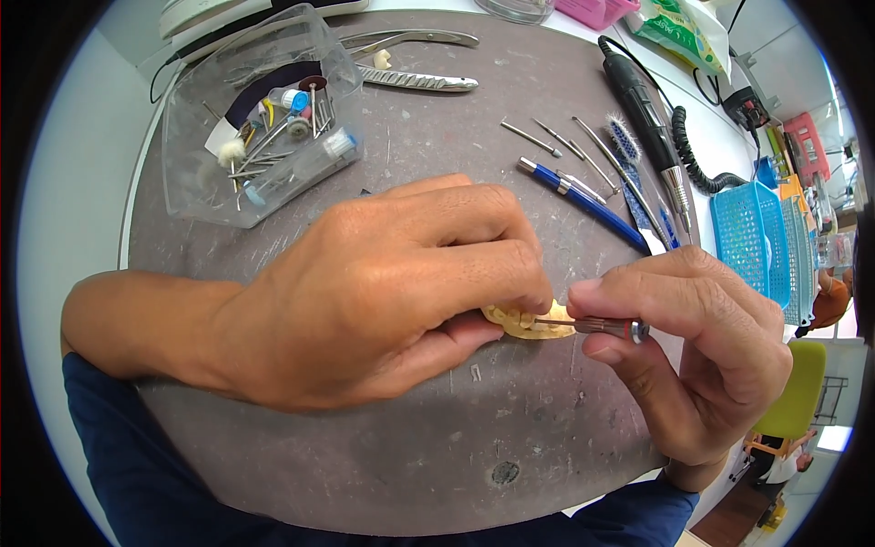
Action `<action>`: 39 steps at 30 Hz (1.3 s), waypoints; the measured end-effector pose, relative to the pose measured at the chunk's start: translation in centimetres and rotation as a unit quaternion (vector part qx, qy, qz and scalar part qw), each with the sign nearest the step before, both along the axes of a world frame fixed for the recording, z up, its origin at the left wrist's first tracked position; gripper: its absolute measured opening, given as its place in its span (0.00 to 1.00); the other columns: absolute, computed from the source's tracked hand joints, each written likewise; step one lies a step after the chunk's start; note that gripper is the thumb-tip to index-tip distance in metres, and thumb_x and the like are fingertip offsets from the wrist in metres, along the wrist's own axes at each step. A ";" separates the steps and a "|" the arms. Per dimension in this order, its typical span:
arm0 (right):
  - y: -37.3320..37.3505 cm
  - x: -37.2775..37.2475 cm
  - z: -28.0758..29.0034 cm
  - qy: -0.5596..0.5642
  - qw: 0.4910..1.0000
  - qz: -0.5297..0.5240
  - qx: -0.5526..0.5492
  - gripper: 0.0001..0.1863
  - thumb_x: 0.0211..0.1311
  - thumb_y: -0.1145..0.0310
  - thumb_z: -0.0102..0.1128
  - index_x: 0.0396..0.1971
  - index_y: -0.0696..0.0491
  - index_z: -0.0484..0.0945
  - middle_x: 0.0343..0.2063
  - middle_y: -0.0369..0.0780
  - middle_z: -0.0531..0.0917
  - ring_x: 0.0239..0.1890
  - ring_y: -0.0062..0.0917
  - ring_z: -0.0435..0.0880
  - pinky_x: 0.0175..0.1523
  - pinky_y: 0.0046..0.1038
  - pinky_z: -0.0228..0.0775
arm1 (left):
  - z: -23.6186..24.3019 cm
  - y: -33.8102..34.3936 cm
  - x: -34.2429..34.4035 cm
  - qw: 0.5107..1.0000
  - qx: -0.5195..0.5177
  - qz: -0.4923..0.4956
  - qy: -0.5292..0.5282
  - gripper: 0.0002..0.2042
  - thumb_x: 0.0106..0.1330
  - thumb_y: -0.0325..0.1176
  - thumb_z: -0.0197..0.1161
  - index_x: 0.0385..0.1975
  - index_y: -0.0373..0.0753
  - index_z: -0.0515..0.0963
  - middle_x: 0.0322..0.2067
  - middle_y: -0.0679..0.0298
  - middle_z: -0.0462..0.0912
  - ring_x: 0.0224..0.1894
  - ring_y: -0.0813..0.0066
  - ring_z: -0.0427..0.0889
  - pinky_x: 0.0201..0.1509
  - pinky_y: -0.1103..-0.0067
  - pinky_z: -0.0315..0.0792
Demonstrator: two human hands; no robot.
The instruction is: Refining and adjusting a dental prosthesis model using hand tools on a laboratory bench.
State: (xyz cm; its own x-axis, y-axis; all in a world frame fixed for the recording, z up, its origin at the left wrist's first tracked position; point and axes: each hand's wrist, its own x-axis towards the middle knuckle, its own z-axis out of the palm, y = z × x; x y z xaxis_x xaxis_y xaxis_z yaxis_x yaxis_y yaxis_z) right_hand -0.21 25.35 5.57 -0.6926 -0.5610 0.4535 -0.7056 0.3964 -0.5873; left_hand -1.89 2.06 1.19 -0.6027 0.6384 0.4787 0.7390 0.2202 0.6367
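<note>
Plaster model (533, 324) sits low on the grey surface (456, 438), pinched by left hand (365, 292) fingers; right hand (702, 346) fingers grip a thin metal tool (592, 324) touching it. Steadying both hands on the surface probably keeps strokes controlled.

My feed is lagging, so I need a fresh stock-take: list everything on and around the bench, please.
cast: one, cream, bench centre, pinched by left fingers
hand tool: one, metal with dark grip, in right fingers, tip on the cast
mat: one, grey, round, scratched
box: one, clear, upper left, full of burs and brushes
pliers: two, steel, top centre
pen: one, blue, right of centre
rods: several, thin steel, beside the pen
handpiece: one, black, coiled cord, upper right
basket: one, blue, right edge
left hand: closed on the cast
right hand: closed on the hand tool
</note>
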 end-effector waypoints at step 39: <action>2.4 -0.5 2.3 -0.047 0.985 0.015 0.167 0.21 0.48 0.68 0.79 0.44 0.57 0.87 0.27 0.37 0.79 0.26 0.17 0.74 0.30 0.18 0.64 | 0.5 1.9 -0.9 0.986 0.001 -0.046 -0.158 0.10 0.51 0.20 0.68 0.33 0.31 0.77 0.39 0.53 0.81 0.40 0.65 0.82 0.39 0.75 0.76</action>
State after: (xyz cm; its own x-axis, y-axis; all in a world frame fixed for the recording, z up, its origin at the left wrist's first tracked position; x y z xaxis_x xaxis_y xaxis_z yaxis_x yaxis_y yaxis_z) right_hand -0.76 27.78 7.83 -0.7038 -0.6888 0.1741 -0.6682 0.5585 -0.4916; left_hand -2.81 3.91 1.66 -0.6615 0.6967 0.2775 0.5207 0.1605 0.8385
